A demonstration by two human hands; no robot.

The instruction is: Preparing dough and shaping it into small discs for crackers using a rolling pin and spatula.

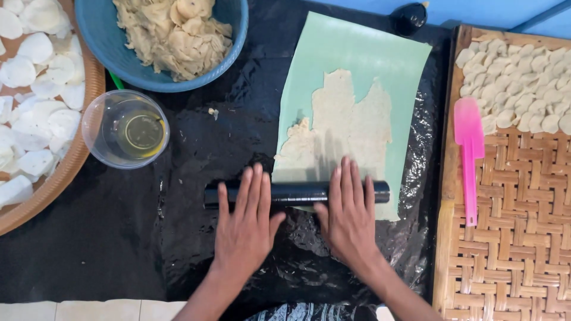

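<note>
A black cylindrical roller [297,192] lies across the near edge of a pale green sheet [357,53] that carries a thin, ragged layer of beige dough [348,122]. My left hand [245,224] rests flat on the roller's left part, fingers spread and pointing away from me. My right hand [350,215] lies flat on the roller's right part, over the near end of the dough. Neither hand grips anything; the palms press on top of the roller.
A blue bowl [98,30] of dough lumps stands at the back. A clear plastic cup [125,129] with a little oil sits left. A round tray [89,89] of white discs lies far left. A woven tray [511,238] at right holds cut pieces and a pink spatula [470,148].
</note>
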